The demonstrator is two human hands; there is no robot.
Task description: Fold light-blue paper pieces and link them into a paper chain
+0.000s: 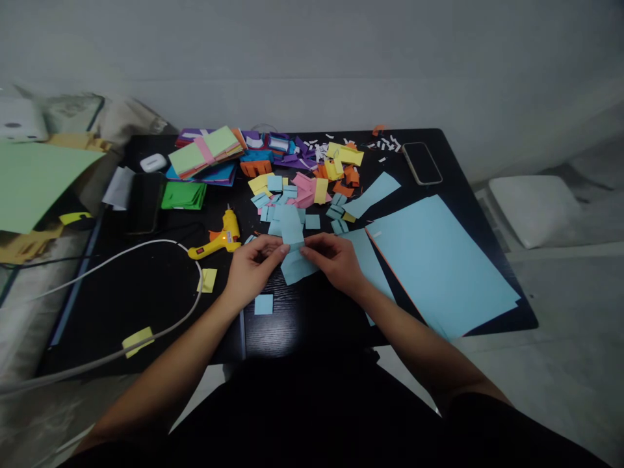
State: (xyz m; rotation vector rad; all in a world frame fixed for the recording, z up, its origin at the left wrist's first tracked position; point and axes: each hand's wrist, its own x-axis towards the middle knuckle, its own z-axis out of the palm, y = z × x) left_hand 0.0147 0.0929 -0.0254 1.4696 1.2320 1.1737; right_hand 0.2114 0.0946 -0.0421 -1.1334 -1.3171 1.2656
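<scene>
In the middle of the black wooden table (pixel 302 312), the left hand (pixel 253 265) and the right hand (pixel 334 260) meet and both pinch one small light blue piece of paper (pixel 296 265). The fingers of each hand grip an edge of it, and it lies low, just above the table top.

At 6 o'clock from the hands lies a little blue paper square (pixel 264 304), alone. At 9 o'clock, just beside the left hand, lies a yellow glue gun (pixel 218 239) with a glowing spot. A thick white cable (pixel 146 338) curves away from it across the left of the table, with a small yellow paper slip (pixel 208 280) near it.

At 12 o'clock, close to the fingers, sits a messy pile of cut paper bits (pixel 297 198) in blue, pink, yellow and orange. Farther back at 11 o'clock is a stack of coloured paper sheets (pixel 207 153), with a folded green paper bundle (pixel 183 195) beside it.

At 3 o'clock, big light blue paper sheets (pixel 439 260) lie flat, touching the right wrist. At 1 o'clock, near the far edge, lies a dark phone (pixel 422 162).
</scene>
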